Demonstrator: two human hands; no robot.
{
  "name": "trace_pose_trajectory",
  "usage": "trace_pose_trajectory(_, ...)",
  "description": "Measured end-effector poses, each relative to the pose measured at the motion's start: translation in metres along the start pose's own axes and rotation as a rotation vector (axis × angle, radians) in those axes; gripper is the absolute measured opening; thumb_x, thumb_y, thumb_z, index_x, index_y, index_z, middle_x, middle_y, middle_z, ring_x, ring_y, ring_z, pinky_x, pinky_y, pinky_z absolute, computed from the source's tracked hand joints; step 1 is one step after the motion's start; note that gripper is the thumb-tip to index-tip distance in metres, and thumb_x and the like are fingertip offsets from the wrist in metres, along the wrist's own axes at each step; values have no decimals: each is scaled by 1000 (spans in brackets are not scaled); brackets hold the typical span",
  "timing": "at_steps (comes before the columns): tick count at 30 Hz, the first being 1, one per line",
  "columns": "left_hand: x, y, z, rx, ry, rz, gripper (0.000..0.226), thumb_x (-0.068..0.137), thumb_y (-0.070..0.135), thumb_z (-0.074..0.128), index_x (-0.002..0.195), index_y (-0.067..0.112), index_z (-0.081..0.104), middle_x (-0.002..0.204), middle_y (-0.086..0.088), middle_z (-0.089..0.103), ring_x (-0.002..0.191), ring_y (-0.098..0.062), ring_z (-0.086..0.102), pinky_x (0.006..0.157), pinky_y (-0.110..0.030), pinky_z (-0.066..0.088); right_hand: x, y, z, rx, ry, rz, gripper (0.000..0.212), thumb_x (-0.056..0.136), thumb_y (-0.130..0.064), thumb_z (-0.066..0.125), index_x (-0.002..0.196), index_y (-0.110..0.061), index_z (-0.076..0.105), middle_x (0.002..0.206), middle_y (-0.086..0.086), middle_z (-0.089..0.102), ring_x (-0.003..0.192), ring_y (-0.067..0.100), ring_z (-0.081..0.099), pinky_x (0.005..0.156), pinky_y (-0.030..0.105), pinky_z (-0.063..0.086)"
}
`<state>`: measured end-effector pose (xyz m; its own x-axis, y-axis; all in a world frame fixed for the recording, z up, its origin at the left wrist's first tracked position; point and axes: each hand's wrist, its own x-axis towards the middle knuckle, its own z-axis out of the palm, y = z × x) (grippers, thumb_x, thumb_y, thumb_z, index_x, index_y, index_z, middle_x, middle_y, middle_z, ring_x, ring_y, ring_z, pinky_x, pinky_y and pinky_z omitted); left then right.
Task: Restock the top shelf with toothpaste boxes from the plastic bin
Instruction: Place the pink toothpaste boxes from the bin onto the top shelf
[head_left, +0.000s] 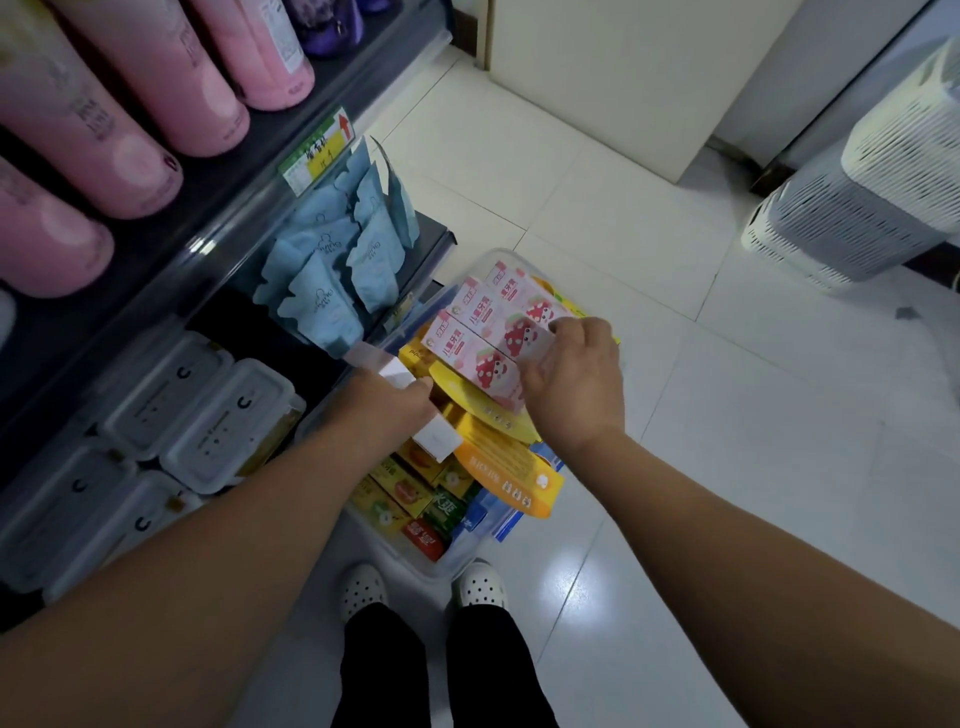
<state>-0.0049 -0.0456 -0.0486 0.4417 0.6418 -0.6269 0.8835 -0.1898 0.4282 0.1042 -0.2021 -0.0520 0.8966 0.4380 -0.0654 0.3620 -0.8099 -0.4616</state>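
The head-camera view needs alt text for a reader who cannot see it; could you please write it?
A person's right hand grips three pink strawberry-print toothpaste boxes over a clear plastic bin of assorted boxes on the floor, while the left hand holds a white box. Pink bottles fill a shelf at left.

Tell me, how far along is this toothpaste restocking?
Done: nothing visible; no toothpaste shows on the shelves in view. In hand: the right hand grips pink-and-white strawberry toothpaste boxes, the left hand a white box. Left: the clear plastic bin holds many colourful boxes.
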Motion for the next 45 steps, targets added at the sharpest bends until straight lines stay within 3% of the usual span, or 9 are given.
trace_pose_trajectory(9, 37, 6, -5, -43, 122, -186, 82, 80, 63, 58, 135, 7, 34, 131, -17, 45, 113, -37, 50, 81, -43, 43, 39, -2, 18, -131, -268, 117, 56, 94, -52, 44, 137, -16, 43, 135, 11, 50, 122, 35, 46, 98, 48, 44)
trace_pose_trajectory(14, 49, 9, 2, -152, 14, -131, 41, 88, 49, 53, 106, 13, 54, 77, -2, 44, 69, -19, 48, 58, -30, 45, 41, 1, 24, -69, -262, 132, 42, 96, -38, 50, 133, -17, 48, 124, 10, 58, 112, 33, 54, 89, 48, 51)
trace_pose_trajectory(16, 48, 8, 1, -195, 16, -144, 33, 88, 37, 53, 106, 10, 54, 79, -4, 48, 67, -19, 49, 51, -28, 40, 41, 2, 23, -38, -260, 136, 41, 95, -33, 52, 133, -18, 48, 123, 10, 58, 111, 33, 55, 88, 48, 52)
trace_pose_trajectory(19, 42, 5, -6, -412, -16, -261, 39, 84, 24, 57, 117, 5, 53, 103, -13, 60, 86, -28, 61, 74, -39, 56, 41, 1, 20, 23, -248, 131, 39, 96, -29, 52, 133, -17, 48, 123, 10, 58, 109, 32, 57, 86, 48, 53)
trace_pose_trajectory(23, 31, 2, -23, -527, -29, -313, 37, 90, 18, 54, 124, 5, 52, 102, -14, 57, 69, -23, 51, 50, -30, 42, 38, -8, 7, 152, -169, 126, 36, 94, -28, 56, 127, -15, 54, 119, 10, 57, 99, 26, 59, 72, 39, 54)
trace_pose_trajectory(29, 3, 11, -51, -644, -27, -289, 29, 93, 17, 51, 120, 7, 53, 83, -12, 55, 67, -24, 53, 54, -33, 46, 34, -38, -25, 319, -186, 94, 38, 94, -21, 58, 130, -12, 50, 115, 5, 53, 91, 19, 54, 65, 25, 49)
trace_pose_trajectory(34, -33, 21, -78, -697, -167, -247, 21, 94, 13, 53, 114, 7, 53, 89, -14, 64, 71, -23, 60, 47, -29, 48, 24, -64, -61, 648, -301, 215, 46, 94, -19, 58, 137, -12, 44, 126, 10, 56, 108, 28, 60, 81, 30, 52)
trace_pose_trajectory(40, -78, 51, -121, -752, -290, -33, 23, 95, 0, 48, 115, 9, 54, 106, -12, 67, 96, -23, 63, 75, -31, 51, 28, -94, -109, 1046, -555, 428, 18, 94, -16, 59, 111, -19, 60, 88, 4, 67, 77, 17, 59, 75, 34, 48)
trace_pose_trajectory(45, -118, 78, -158, -778, -273, 99, 25, 95, -5, 44, 108, 14, 55, 116, -10, 63, 107, -24, 58, 89, -36, 43, 35, -112, -156, 1113, -654, 287, 22, 92, -12, 62, 111, -20, 56, 90, 2, 74, 77, 16, 67, 69, 31, 51)
